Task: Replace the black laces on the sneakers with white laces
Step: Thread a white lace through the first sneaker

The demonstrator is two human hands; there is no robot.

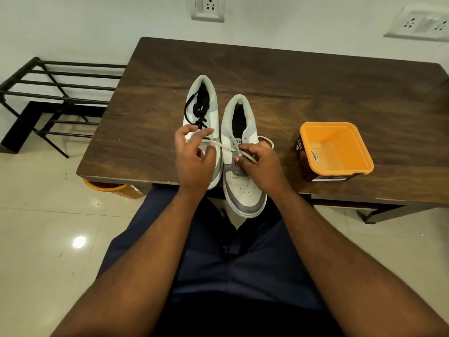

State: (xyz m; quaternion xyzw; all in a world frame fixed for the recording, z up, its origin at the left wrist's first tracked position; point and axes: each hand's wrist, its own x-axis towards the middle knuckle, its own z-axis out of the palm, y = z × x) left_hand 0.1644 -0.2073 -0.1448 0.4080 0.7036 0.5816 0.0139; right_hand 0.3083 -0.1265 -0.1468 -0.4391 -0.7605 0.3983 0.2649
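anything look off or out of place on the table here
Mildly. The right sneaker juts toe-first over the near edge of the table, while the left sneaker lies farther back with a black lace bunched loose in its opening. Nothing looks spilled or damaged.

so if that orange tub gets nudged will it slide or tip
Probably slide: the orange tub looks squat and wide, sitting flat on the smooth table. It is likely light, since it is open and nearly empty, with only a small pale thing inside.

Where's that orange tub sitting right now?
In the head view, the orange tub stands on the wooden table, right of the right sneaker, near the table's front edge.
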